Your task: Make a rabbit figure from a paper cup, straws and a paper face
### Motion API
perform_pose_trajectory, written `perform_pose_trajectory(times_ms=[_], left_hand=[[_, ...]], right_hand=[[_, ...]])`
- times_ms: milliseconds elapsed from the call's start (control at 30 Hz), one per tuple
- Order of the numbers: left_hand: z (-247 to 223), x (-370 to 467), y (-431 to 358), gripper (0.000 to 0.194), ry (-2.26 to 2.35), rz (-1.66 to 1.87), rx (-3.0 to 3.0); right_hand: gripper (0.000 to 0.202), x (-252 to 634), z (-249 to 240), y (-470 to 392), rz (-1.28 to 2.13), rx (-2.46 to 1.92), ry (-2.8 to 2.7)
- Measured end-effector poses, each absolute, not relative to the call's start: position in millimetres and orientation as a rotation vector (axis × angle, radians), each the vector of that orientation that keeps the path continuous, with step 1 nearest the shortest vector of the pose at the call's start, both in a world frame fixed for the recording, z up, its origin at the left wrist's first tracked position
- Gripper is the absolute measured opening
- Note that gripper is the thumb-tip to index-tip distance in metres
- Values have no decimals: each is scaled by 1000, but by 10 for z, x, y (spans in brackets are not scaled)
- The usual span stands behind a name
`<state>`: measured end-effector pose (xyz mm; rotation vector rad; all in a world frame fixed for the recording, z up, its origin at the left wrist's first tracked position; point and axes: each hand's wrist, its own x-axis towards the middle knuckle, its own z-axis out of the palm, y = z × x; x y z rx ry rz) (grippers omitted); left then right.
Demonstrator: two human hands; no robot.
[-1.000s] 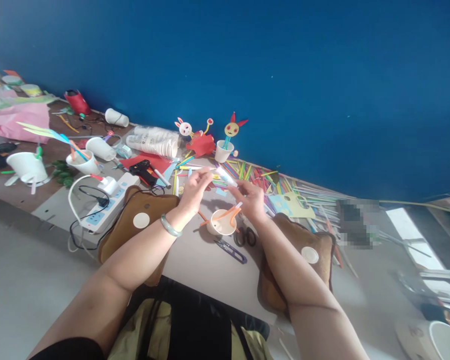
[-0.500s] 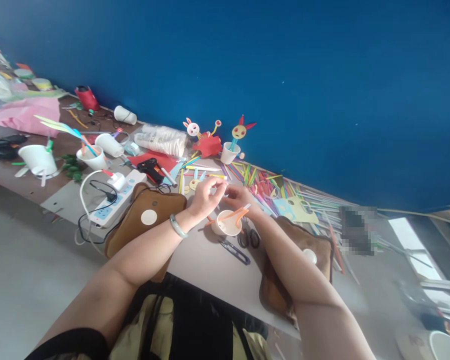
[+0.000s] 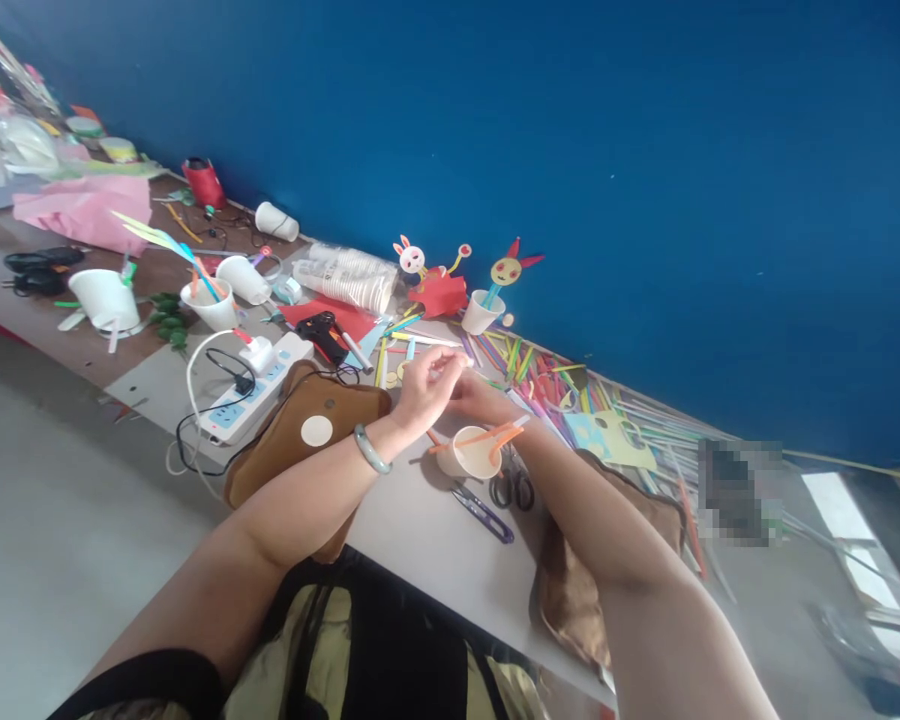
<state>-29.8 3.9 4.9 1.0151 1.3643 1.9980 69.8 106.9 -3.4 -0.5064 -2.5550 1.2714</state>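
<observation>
My left hand point(image 3: 426, 388) is closed in a pinch, thumb and forefinger together at a small pale bit that I cannot make out. Right beside it, my right hand point(image 3: 481, 398) has its fingers curled in against the left fingertips; whatever they hold is hidden. Just below the hands stands a white paper cup point(image 3: 471, 455) with orange strips sticking out over its rim. Dark-handled scissors point(image 3: 513, 488) lie to the right of the cup. Purple thread snips point(image 3: 484, 512) are in front of it. Behind my left hand, a round paper face with blue ears is partly covered.
Brown cushions point(image 3: 300, 450) lie under both forearms. To the left are a white power strip point(image 3: 259, 392) with cords and a black glue gun point(image 3: 322, 337). Colored strips point(image 3: 540, 372) spread along the blue wall, near a rabbit-faced cup figure point(image 3: 484, 313) and stacked cups point(image 3: 349, 280).
The whole view has shifted, so the table things sit farther right. Both hands stay together above the cup, the left fingers slightly more closed over the paper face.
</observation>
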Motion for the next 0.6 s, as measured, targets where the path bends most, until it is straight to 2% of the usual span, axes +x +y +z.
perform_pose_trajectory(times_ms=[133, 367, 500, 600], left_hand=[[79, -440, 120, 22, 1271, 2173, 712], [50, -499, 154, 24, 1257, 2194, 489], [59, -495, 140, 20, 1235, 2215, 484], [89, -500, 153, 20, 1255, 2241, 456]], right_hand=[[40, 795, 62, 1170, 1450, -575, -2452], [34, 1121, 333, 1185, 1204, -823, -1881], [27, 1430, 531, 1157, 1210, -802, -1502], [31, 1709, 669, 1100, 1244, -787, -1315]])
